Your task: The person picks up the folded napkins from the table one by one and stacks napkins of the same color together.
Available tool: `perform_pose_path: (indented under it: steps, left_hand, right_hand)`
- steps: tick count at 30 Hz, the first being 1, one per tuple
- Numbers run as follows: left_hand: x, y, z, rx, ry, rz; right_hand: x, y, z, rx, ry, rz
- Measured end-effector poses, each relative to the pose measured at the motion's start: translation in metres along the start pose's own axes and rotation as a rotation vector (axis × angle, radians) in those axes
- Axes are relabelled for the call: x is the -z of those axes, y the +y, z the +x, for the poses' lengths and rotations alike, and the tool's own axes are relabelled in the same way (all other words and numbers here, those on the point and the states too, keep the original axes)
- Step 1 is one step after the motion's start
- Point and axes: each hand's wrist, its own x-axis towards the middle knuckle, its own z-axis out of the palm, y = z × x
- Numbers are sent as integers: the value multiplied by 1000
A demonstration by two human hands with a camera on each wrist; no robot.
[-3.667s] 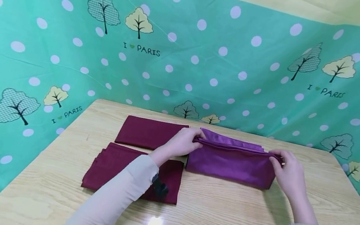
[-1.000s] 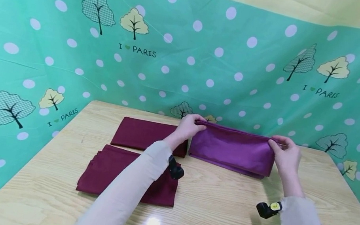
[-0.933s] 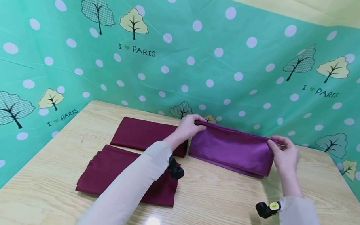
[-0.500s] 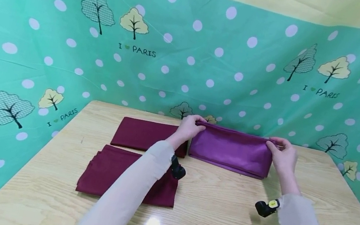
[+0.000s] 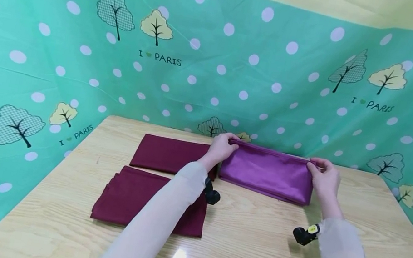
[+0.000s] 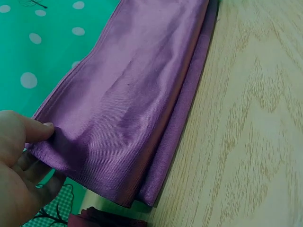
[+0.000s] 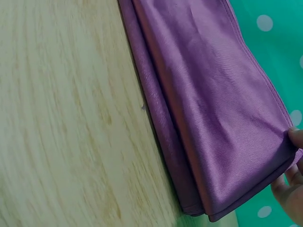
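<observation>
A shiny purple cloth (image 5: 267, 172), folded into a long strip, lies at the back of the table, right of centre. My left hand (image 5: 221, 150) pinches its far left corner between thumb and fingers. At the far right corner my right hand (image 5: 325, 180) pinches the same hemmed edge. Both wrist views show the purple cloth (image 6: 128, 90) in layers, with a folded edge toward the near side and the thumb (image 7: 296, 137) on top of the hem. The fingertips beneath the cloth are partly hidden.
Two folded maroon cloths lie on the left: a narrow one (image 5: 168, 154) behind and a wider one (image 5: 128, 196) in front, partly under my left sleeve. The wooden table (image 5: 252, 247) ends at a green dotted curtain (image 5: 224, 49) at the back and sides.
Since the oldest frame, both hands have carried the purple cloth's upper edge to the back, covering the layer that showed behind it. Over the last second the hands and cloth have hardly moved.
</observation>
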Motion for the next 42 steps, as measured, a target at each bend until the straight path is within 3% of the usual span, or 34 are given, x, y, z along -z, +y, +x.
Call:
perform_pose_path:
  steps: [22, 33, 42]
  left_hand:
    - [-10, -10, 10, -34, -10, 79]
    - [-17, -19, 9, -23, -52, 110]
    - [-14, -20, 6, 23, -59, 72]
  right_hand:
    - [-6, 13, 16, 29, -74, -51]
    - [-9, 20, 16, 85, -152, -101]
    - [-9, 26, 16, 39, -206, -100]
